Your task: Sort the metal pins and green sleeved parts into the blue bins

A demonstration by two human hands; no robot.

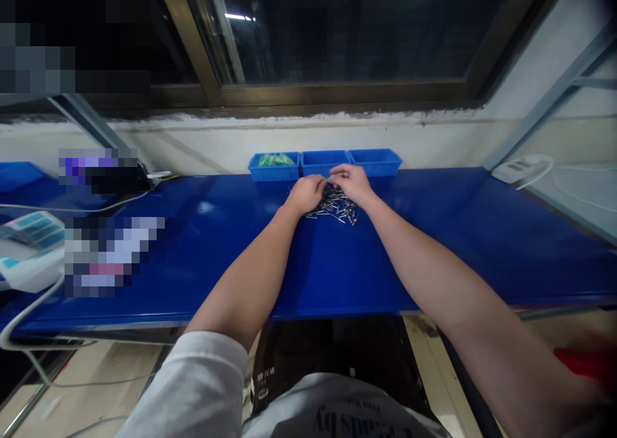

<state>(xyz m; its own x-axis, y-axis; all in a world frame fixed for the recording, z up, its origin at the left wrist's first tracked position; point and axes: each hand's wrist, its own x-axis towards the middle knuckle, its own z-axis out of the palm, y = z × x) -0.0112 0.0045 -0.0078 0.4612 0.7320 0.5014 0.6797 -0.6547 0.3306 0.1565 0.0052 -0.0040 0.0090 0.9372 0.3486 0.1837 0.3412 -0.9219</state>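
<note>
A loose pile of thin, silvery metal pins [340, 208] lies on the blue tabletop, just in front of a row of blue bins. My left hand [306, 195] reaches over the pile's left side, its fingers closed together. From the right, my right hand [353, 183] bends over the pile's far edge with thumb and fingers pinched. The fingertips of both hands almost meet above the pins. Something small and shiny shows between them, too small to make out, and the fingers partly hide it.
At the back stand a left bin [274, 175] with a green bag [276, 160], a middle bin [318, 162] and a right bin [378, 162]. A white scale-like device [33, 252] and a blurred-out item sit left. A power strip [523, 168] lies at the back right.
</note>
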